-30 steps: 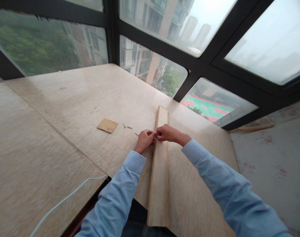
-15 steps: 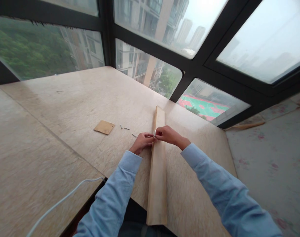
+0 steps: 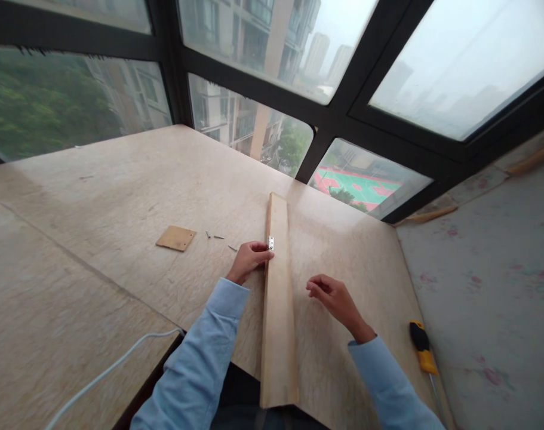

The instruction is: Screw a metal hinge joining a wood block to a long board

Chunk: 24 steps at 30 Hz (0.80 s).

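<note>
A long pale wooden board [image 3: 278,310] lies lengthwise on the marble-look counter [image 3: 119,197], its near end overhanging the edge. A small metal hinge [image 3: 270,243] sits on the board's left edge. My left hand [image 3: 248,260] rests beside the board, its fingers pinched on the hinge. My right hand [image 3: 332,296] hovers over the counter to the right of the board, fingers loosely curled and apart, holding nothing.
A small square wood piece [image 3: 175,237] and a few loose screws [image 3: 218,239] lie left of the board. A yellow-handled screwdriver [image 3: 421,346] lies at the counter's right edge. A white cable [image 3: 110,373] runs at lower left. Windows border the far side.
My right hand has let go of the hinge and drawn back to the right, away from the board. My left hand stays on the hinge. The view has turned right, revealing the screwdriver.
</note>
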Tool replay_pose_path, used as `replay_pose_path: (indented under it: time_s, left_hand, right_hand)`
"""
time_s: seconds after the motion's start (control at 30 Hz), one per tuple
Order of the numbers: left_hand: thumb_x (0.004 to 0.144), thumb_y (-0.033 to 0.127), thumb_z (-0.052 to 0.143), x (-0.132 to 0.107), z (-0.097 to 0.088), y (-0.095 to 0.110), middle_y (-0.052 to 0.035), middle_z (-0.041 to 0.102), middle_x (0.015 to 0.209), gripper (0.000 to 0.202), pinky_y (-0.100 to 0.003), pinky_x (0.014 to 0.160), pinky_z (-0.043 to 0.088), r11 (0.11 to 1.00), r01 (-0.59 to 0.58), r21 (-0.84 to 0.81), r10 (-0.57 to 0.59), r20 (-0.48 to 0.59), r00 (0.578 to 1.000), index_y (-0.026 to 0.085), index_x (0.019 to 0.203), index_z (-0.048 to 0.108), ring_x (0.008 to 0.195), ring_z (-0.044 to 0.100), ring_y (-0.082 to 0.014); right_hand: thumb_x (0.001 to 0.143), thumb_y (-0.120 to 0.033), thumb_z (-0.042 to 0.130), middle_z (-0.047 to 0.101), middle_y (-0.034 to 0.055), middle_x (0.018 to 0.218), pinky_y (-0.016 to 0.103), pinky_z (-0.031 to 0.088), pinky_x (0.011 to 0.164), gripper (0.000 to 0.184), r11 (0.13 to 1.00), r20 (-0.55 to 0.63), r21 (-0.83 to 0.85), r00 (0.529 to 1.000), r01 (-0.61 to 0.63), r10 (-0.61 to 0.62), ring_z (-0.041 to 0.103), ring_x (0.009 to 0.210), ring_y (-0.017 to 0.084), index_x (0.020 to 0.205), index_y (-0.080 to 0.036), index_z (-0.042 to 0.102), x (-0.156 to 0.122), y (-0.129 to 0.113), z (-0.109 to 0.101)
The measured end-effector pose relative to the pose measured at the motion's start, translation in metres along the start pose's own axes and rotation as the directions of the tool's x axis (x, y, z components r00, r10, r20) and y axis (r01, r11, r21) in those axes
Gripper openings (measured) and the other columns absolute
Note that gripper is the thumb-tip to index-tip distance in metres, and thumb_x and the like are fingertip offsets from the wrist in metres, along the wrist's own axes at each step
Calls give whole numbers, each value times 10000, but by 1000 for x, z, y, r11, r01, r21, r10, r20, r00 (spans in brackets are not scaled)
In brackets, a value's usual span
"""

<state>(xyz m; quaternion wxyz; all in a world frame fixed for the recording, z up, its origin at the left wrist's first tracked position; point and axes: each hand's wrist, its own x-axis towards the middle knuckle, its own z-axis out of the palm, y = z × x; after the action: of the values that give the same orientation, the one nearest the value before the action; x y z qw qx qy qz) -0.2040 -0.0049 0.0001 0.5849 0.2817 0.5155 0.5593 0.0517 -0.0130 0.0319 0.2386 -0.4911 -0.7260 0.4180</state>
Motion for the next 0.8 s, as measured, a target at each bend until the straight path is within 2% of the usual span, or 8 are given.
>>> replay_pose_path:
  time_s: [0.2, 0.33, 0.47, 0.67, 0.73, 0.8]
  left_hand:
    - [416, 281, 897, 0, 2, 3, -69, 731, 811, 464, -284, 663, 532, 1000, 23, -3, -23, -56, 998, 103, 808, 725, 725, 664, -172]
    - [408, 286, 898, -1, 4, 7, -65, 736, 803, 480, -300, 678, 554, 999, 38, 14, -36, -70, 997, 107, 816, 722, 718, 676, -181]
    - [435, 270, 888, 0, 4, 10, -70, 745, 822, 492, -275, 642, 566, 995, 50, 81, -44, -77, 996, 102, 868, 726, 706, 689, -179]
    - [510, 193, 852, 4, 3, 11, -35, 742, 762, 384, -219, 566, 553, 987, 89, 132, -73, -120, 990, 133, 868, 725, 648, 685, -157]
    - [551, 185, 831, 2, 6, 13, -27, 739, 743, 332, -209, 533, 543, 983, 95, 159, -72, -145, 987, 142, 863, 726, 623, 677, -152]
    - [579, 179, 817, -1, 9, 16, -23, 738, 733, 300, -203, 515, 538, 977, 103, 186, -72, -167, 983, 148, 865, 730, 599, 666, -145]
  right_hand:
    - [793, -535, 621, 696, 52, 738, 323, 564, 626, 319, 982, -214, 28, 958, -188, 190, 697, 674, 225, 767, -222, 678, -88, 45, -39]
    - [748, -550, 634, 715, 70, 749, 365, 577, 647, 323, 965, -401, -13, 886, -261, 234, 700, 689, 254, 772, -234, 693, -124, 67, -70]
    - [723, -527, 610, 736, 105, 891, 407, 576, 727, 337, 944, -616, -60, 756, -324, 220, 698, 769, 264, 843, -225, 700, -147, 85, -100]
    - [731, -457, 554, 713, 142, 989, 412, 555, 774, 384, 911, -769, -37, 594, -410, 236, 681, 877, 268, 950, -166, 679, -167, 112, -127]
    - [733, -441, 548, 701, 155, 1031, 406, 551, 787, 410, 902, -780, -18, 571, -431, 257, 675, 930, 272, 997, -151, 666, -169, 120, -130]
    - [736, -422, 555, 681, 170, 1098, 401, 544, 817, 441, 893, -771, -19, 575, -451, 273, 660, 1005, 277, 1060, -137, 647, -169, 127, -131]
